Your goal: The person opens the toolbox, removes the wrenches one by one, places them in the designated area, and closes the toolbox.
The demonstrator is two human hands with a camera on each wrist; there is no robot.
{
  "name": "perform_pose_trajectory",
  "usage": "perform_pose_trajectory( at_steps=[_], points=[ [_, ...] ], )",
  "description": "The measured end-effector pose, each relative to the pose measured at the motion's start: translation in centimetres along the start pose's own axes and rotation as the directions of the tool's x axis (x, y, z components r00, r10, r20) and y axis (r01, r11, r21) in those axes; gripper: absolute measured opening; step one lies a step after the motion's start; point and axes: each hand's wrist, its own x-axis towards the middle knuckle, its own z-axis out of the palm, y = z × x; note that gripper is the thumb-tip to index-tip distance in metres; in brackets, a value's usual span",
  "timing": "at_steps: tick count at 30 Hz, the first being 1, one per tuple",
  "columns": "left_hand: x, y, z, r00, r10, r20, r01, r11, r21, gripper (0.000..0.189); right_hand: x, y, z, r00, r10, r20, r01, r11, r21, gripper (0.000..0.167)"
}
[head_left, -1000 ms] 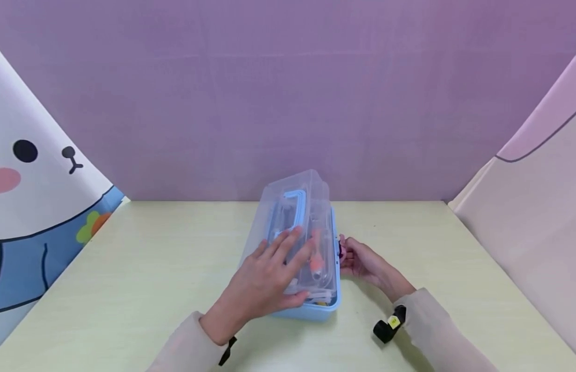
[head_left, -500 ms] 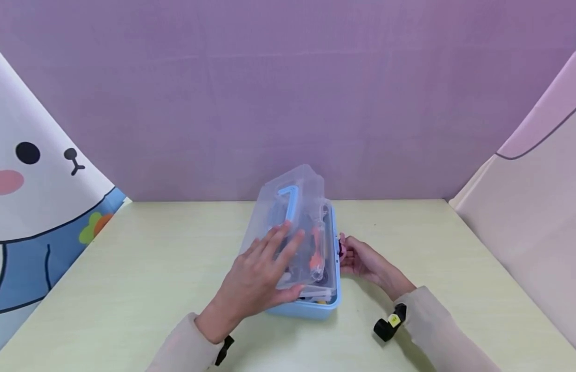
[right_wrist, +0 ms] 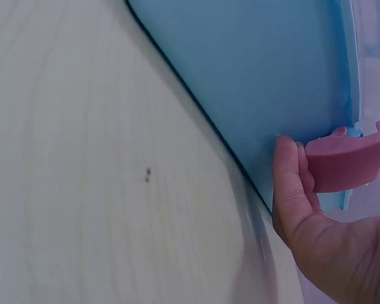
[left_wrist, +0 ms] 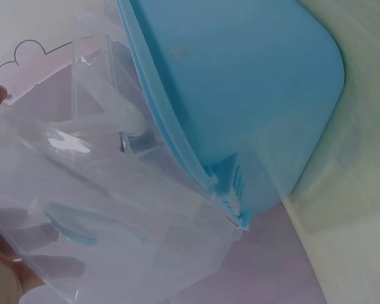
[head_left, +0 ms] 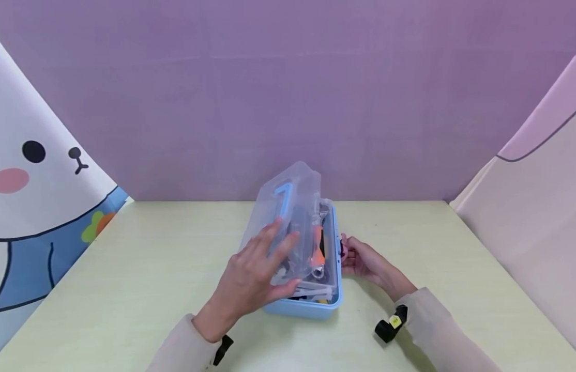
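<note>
A light blue storage box [head_left: 302, 310] stands on the table, its clear lid [head_left: 303, 181] tilted up toward the left. My left hand [head_left: 243, 281] holds the lid, fingers spread along its top and thumb at the near edge; in the left wrist view several fingers [left_wrist: 28, 231] show through the clear plastic. On the box's right side my right hand [head_left: 369, 263] grips a pink latch [right_wrist: 348, 161] between thumb and fingers. Inside the box, an orange-handled tool [head_left: 319, 248] lies in a clear inner tray [head_left: 332, 279], partly covered by the lid.
The pale wooden table [head_left: 176, 258] runs back to a purple cloth wall [head_left: 288, 93]. A cartoon-printed cloth [head_left: 50, 206] hangs on the left, a pale pink one [head_left: 539, 217] on the right. A blue handle [head_left: 285, 199] sits on the lid.
The lid has swung up and to the left together with my left hand, showing more of the tray and the orange-handled tool. My right hand has stayed at the latch.
</note>
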Motion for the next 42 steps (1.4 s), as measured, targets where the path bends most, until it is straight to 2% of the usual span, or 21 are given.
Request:
perform_pose_trajectory(
  at_steps=[4,8,10,14,19,22,24,27,32,38,42],
  points=[
    [-0.2,-0.5,0.0,0.998,-0.026,-0.053,0.023,0.999,-0.042,0.084,0.0,0.1,-0.2,1.000,0.002,0.004,-0.002,1.000,-0.003,0.031],
    [-0.5,-1.1,0.0,0.988,-0.058,-0.141,0.046,0.995,-0.086,0.067,0.0,-0.1,-0.4,1.000,0.005,-0.004,-0.005,1.000,-0.006,0.031],
    [-0.7,-1.3,0.0,0.982,-0.081,-0.172,0.062,0.991,-0.115,0.064,0.0,-0.1,-0.5,1.000,0.003,-0.006,-0.003,1.000,-0.007,0.032],
    [-1.1,-1.6,-0.1,0.976,-0.117,-0.186,0.087,0.983,-0.163,0.066,0.1,0.0,-0.5,1.000,-0.002,-0.004,0.002,1.000,-0.009,0.032],
    [-1.7,-1.9,-0.3,0.971,-0.151,-0.187,0.118,0.977,-0.176,0.068,0.1,0.2,-0.2,1.000,-0.011,0.008,0.011,1.000,-0.017,0.033],
    [-2.1,-2.2,-0.4,0.963,-0.202,-0.176,0.161,0.962,-0.219,0.071,0.1,0.2,-0.2,1.000,-0.017,0.006,0.017,1.000,-0.023,0.034],
    [-2.4,-2.4,-0.6,0.952,-0.252,-0.174,0.203,0.944,-0.260,0.073,0.2,0.2,-0.2,1.000,-0.023,0.010,0.023,0.999,-0.025,0.035],
    [-2.8,-2.8,-0.7,0.925,-0.329,-0.193,0.262,0.916,-0.304,0.075,0.2,0.2,-0.3,0.999,-0.031,0.017,0.031,0.999,-0.021,0.036],
    [-3.6,-3.4,-0.8,0.882,-0.419,-0.218,0.334,0.879,-0.340,0.076,0.3,0.3,-0.4,0.999,-0.041,0.033,0.042,0.999,-0.021,0.036],
    [-4.6,-3.8,-1.1,0.838,-0.523,-0.159,0.425,0.807,-0.410,0.079,0.6,0.4,-0.6,0.998,-0.048,0.044,0.050,0.998,-0.026,0.035],
    [-5.0,-4.0,-1.5,0.814,-0.564,-0.137,0.465,0.775,-0.428,0.082,0.6,0.4,-0.4,0.998,-0.048,0.047,0.050,0.998,-0.030,0.033]
  ],
)
